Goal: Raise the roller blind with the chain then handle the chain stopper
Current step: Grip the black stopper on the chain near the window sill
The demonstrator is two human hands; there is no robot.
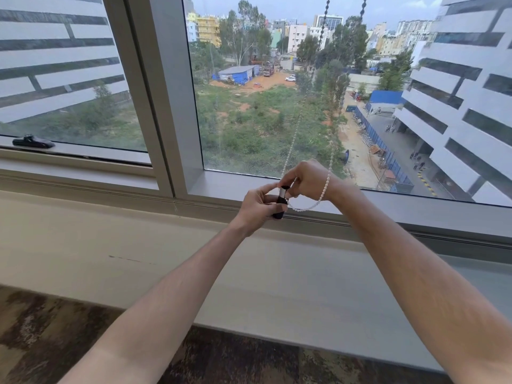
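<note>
Both your arms reach fwd over the window sill (277, 286) and meet just in front of the lower window frame (388, 209). Your left hand (257, 209) is wrapped around the chain stopper (280, 202), a small dark cylinder w/ a lighter band near its top; it stands roughly upright, top leaning slightly right, fingers curled around the lower body, thumb and forefinger pinched near the top end. Your right hand (307, 180) sits just above and to the right, fingers bent in close to the stopper's top, pinching at or right beside it; can't tell exactly what the tips grip, since the hand hides them. The bead chain (313, 205) is white down here: it leaves the stopper's right side, sags in a shallow loop under your right wrist, then climbs up across the back of that wrist. A 2nd strand rises from behind your right hand's fingers, up and to the right over the glass. Higher up both strands look dark against the sky and run off the top edge, near each other. The blind itself isn't in shot, glass is uncovered as far as you can see. A dark window handle (33, 141) lies flat on the left pane's frame, well apart from your hands.
</note>
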